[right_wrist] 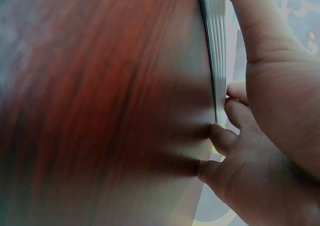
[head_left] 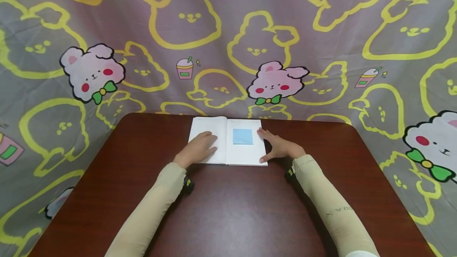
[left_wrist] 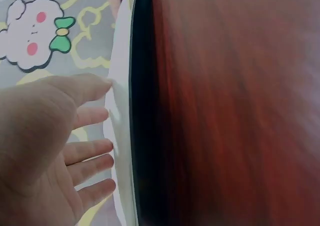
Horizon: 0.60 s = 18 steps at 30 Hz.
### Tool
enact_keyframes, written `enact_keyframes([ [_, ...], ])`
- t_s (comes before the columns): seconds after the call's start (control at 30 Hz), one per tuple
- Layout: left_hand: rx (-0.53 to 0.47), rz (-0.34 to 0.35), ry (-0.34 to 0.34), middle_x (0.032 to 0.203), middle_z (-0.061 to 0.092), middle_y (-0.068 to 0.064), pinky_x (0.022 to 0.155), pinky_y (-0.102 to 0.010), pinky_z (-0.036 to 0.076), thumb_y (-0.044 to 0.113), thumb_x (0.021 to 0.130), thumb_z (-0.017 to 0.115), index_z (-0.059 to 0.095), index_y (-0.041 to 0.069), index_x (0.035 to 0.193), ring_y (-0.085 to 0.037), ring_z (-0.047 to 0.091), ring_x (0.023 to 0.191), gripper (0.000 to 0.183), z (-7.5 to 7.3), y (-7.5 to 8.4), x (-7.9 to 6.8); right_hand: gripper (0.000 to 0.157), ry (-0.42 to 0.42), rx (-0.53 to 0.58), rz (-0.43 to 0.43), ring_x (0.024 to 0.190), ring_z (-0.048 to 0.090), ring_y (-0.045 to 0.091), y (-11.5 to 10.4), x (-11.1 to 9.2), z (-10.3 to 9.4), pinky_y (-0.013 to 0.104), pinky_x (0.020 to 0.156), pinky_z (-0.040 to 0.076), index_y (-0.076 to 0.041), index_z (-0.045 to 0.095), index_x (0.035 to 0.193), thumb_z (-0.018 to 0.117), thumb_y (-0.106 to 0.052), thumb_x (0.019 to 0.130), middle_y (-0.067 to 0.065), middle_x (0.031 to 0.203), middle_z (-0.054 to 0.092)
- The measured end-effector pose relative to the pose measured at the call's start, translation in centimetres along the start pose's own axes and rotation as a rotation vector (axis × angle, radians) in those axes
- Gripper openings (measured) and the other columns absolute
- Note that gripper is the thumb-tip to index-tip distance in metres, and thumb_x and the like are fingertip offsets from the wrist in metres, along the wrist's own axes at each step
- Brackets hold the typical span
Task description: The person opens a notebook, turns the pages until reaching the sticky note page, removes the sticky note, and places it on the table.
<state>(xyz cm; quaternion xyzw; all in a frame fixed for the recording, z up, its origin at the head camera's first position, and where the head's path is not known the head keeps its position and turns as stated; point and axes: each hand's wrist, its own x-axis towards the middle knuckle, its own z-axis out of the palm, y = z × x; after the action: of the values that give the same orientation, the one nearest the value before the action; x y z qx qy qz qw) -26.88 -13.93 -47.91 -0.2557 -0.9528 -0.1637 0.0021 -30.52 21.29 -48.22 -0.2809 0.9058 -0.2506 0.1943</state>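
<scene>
An open book (head_left: 246, 154) with white pages lies on the table, a square blue sticky note (head_left: 242, 137) on its right page. My left hand (head_left: 198, 148) rests on the left page with fingers extended; in the left wrist view the fingertips press the white paper (left_wrist: 121, 126) above a dark cover edge. At the book's right edge is my right hand (head_left: 282, 146), thumb at the near corner and fingers spread toward the far corner. The right wrist view shows the thumb over the stacked page edges (right_wrist: 216, 41) and the outer fingertips down at the tabletop.
The reddish-brown wooden table (head_left: 228, 209) has rounded far corners. A grey curtain (head_left: 221, 31) printed with yellow outlines and pink-cheeked cartoon animals hangs behind and along both sides. The book lies near the table's far edge.
</scene>
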Motion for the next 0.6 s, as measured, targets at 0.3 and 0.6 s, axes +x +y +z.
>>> enact_keyframes([
  [0.3,-0.006,0.019,-0.096,0.163,0.027,-0.026,0.124,-0.052,0.024,0.038,0.106,0.051,0.038,0.005,0.157,-0.044,0.027,0.151,0.062,1.1,0.5,2.5,0.125,-0.006,0.015,0.003,0.157,0.001,0.039,-0.1,0.0,0.1,0.067,0.122,0.005,-0.004,0.010,0.163,0.089,-0.044,0.075,0.017,0.171,0.005],
  [0.6,0.031,-0.001,-0.202,0.168,0.014,-0.021,0.124,-0.059,0.017,0.048,0.107,0.042,0.023,0.012,0.163,-0.045,0.015,0.154,0.069,1.2,0.0,2.5,0.126,-0.002,0.011,0.006,0.157,0.001,0.039,0.0,0.0,0.0,0.067,0.122,0.004,-0.005,0.009,0.164,0.090,-0.043,0.075,0.016,0.171,0.004],
])
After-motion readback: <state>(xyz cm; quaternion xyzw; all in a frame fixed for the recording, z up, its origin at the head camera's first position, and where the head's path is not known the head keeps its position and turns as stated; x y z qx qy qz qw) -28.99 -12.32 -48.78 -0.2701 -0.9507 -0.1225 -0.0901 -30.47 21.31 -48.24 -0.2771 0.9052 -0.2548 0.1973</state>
